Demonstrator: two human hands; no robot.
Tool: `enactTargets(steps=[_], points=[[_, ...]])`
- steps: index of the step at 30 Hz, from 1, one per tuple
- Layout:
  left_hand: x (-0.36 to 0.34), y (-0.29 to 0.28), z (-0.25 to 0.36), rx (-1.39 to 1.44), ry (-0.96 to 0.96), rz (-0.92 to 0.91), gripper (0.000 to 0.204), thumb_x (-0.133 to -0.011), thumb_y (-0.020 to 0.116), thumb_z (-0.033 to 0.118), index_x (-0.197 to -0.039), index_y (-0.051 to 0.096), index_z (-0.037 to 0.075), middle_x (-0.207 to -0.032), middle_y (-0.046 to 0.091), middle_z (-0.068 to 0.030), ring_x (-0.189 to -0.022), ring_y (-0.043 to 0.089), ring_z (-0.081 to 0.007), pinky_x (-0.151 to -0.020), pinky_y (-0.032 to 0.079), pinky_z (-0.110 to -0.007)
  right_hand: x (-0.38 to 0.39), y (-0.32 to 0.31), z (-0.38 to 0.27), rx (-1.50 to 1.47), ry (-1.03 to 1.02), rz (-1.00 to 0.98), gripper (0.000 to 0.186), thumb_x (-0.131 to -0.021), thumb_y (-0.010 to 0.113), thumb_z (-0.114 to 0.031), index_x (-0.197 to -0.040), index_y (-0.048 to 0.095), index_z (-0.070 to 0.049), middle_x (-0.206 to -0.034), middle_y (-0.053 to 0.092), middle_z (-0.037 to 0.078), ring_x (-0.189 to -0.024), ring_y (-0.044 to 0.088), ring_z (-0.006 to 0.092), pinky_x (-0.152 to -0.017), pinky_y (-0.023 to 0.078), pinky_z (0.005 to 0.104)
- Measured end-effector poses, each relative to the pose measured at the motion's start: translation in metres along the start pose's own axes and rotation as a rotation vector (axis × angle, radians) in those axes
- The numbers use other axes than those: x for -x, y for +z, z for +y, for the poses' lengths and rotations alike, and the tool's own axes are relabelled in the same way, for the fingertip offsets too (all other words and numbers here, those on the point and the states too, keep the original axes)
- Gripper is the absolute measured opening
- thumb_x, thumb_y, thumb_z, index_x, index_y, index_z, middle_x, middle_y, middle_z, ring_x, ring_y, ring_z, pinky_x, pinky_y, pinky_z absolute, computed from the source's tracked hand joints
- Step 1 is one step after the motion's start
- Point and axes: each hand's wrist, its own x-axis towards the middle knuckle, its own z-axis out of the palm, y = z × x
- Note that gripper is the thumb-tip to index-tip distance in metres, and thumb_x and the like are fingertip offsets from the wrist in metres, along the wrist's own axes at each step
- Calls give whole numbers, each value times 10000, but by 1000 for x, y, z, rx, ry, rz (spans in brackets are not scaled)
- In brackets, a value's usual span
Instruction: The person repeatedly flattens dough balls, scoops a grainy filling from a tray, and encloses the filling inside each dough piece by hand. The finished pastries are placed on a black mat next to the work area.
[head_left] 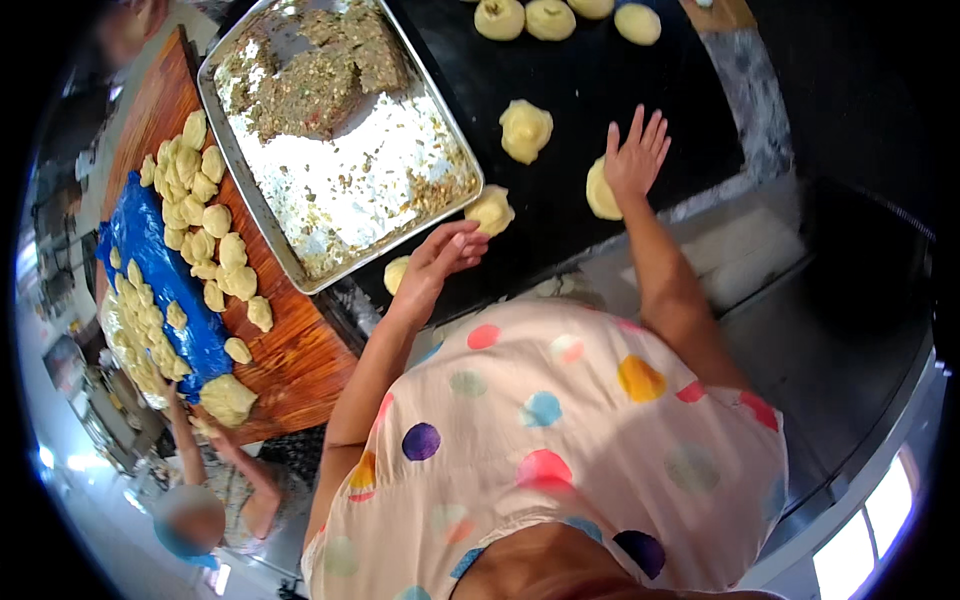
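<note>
My right hand [637, 160] is open, its fingers spread flat over the black worktop. Its palm and wrist partly cover a pale, flattened dough piece [601, 192]. My left hand [440, 258] is loosely bent, with nothing visible in it, just beside a dough piece [490, 210] at the tray's near corner. Another dough ball [396, 274] sits left of that hand. Beyond my hands lies a dough piece with a raised middle [525, 131]. A metal tray [376, 253] to the left holds a brownish-green crumbly filling [310, 95].
Smooth round dough balls [550, 19] line the far side of the black worktop [600, 90]. At left, a wooden table [295, 350] carries many dough pieces [232, 252] and a blue plastic sheet [190, 335]. Another person's arms [255, 490] reach toward it from the lower left.
</note>
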Motion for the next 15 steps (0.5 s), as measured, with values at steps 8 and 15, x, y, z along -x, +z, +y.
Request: enactTargets(steps=[8, 15], points=[[10, -6, -2, -40, -15, 3, 405, -1013, 492, 301, -1301, 495, 17, -1194, 605, -126, -1072, 600, -194, -960, 465, -321, 37, -27, -39, -13, -278, 1, 635, -970, 438, -465, -1465, 348, -79, -1536, 260, 212, -1426, 242, 338, -1165, 153, 505], [1, 16, 8, -161, 22, -105, 412, -1025, 458, 297, -1303, 494, -5, -1208, 606, -137, -1108, 598, -212, -987, 466, -343, 32, -23, -22, -197, -167, 84, 650, -968, 447, -445, -1470, 326, -50, -1539, 246, 222, -1437, 220, 346, -1177, 123, 481]])
